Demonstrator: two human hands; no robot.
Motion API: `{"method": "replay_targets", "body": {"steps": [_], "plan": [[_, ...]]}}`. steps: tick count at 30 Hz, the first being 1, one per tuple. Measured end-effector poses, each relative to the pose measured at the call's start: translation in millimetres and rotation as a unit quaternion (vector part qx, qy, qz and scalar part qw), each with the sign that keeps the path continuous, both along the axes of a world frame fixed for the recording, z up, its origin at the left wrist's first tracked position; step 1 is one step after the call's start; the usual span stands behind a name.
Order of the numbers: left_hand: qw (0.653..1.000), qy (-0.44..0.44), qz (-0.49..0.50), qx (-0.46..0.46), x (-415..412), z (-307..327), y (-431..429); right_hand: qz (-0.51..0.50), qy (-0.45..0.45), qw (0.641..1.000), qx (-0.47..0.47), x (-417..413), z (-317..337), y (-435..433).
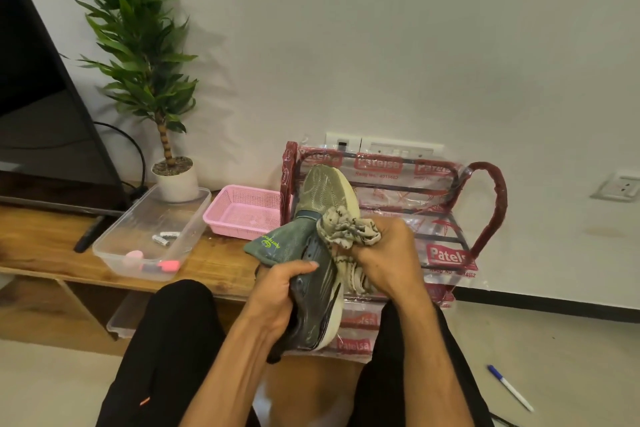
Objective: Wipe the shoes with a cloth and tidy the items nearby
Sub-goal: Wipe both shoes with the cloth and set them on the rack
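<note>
A grey-green running shoe (320, 194) with a pale sole is held up in front of me, toe pointing away. My left hand (277, 291) grips it around the heel and side. My right hand (384, 260) clutches a crumpled off-white patterned cloth (346, 227) pressed against the shoe's laces and upper. The shoe's tongue (273, 246) sticks out to the left. Behind the shoe stands a plastic-wrapped metal shoe rack (446, 246) with maroon handles.
On the wooden bench (221, 263) sit a clear plastic tub (152, 229) with batteries and pink items, a pink basket (242, 211), a potted plant (173, 177), a remote (88, 236) and a TV (41, 114). A blue-capped pen (509, 386) lies on the floor at right.
</note>
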State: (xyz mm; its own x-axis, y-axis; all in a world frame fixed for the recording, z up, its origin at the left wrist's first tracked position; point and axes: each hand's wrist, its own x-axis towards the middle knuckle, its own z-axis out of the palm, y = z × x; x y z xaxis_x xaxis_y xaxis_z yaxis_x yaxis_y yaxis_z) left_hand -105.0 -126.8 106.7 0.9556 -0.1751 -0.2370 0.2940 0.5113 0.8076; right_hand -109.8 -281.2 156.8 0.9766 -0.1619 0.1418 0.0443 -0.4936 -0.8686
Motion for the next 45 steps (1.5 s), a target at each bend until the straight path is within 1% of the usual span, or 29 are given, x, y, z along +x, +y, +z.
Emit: {"method": "replay_targets", "body": {"steps": [3,5,6,7,10,12,13,15,18,20,22,25,29,32,35,36,38,40,41,42,43,45], "plan": [[1.0,-0.007,0.001,-0.01,-2,1,0,-0.125,-0.094,0.988,-0.015,9,7,5],[1.0,-0.009,-0.009,-0.016,-3,1,1,-0.176,-0.151,0.973,-0.018,12,7,8],[1.0,-0.006,-0.018,-0.021,-4,1,1,-0.179,-0.155,0.971,-0.011,10,6,9],[0.999,-0.001,-0.032,-0.029,-5,1,2,-0.163,-0.138,0.977,0.002,7,6,8],[0.994,-0.008,-0.063,-0.084,-7,4,4,-0.038,-0.037,0.998,0.037,-6,7,4],[0.987,-0.035,-0.077,-0.133,-9,9,6,0.006,-0.021,0.999,0.05,-10,9,3],[0.983,-0.043,-0.086,-0.157,-10,10,8,0.006,-0.028,0.998,0.06,-10,8,3],[0.976,-0.041,-0.084,-0.197,-10,11,12,-0.027,-0.047,0.995,0.086,-8,9,5],[0.97,-0.025,-0.056,-0.237,-11,11,13,-0.097,-0.106,0.985,0.099,-6,8,7],[0.961,-0.006,-0.029,-0.274,-12,9,13,-0.122,-0.137,0.976,0.117,-6,6,7],[0.952,0.017,-0.014,-0.307,-12,7,14,-0.143,-0.137,0.971,0.133,-6,4,5],[0.95,0.032,-0.014,-0.31,-11,7,14,-0.145,-0.116,0.97,0.159,-6,2,2],[0.954,0.045,0.003,-0.298,-7,13,8,-0.087,-0.09,0.978,0.169,-7,5,5],[0.953,0.048,-0.004,-0.3,-5,13,5,-0.024,-0.065,0.987,0.148,-9,6,9],[0.956,0.043,-0.018,-0.289,-3,9,8,0.001,-0.084,0.991,0.108,-8,8,9],[0.959,0.041,-0.024,-0.28,-3,8,10,-0.01,-0.097,0.991,0.09,-7,7,9],[0.964,0.041,-0.03,-0.262,-1,10,11,-0.067,-0.136,0.986,0.066,-1,5,10],[0.969,0.043,-0.024,-0.242,0,12,11,-0.133,-0.195,0.97,0.055,4,3,13],[0.97,0.042,-0.018,-0.237,1,13,11,-0.151,-0.207,0.965,0.049,5,2,15],[0.971,0.041,-0.012,-0.234,1,14,11,-0.15,-0.202,0.967,0.04,5,1,15],[0.972,0.04,-0.008,-0.231,1,16,10,-0.125,-0.176,0.976,0.031,4,0,15],[0.972,0.047,0.001,-0.232,2,17,10,-0.028,-0.099,0.995,-0.002,0,-1,16]]}}
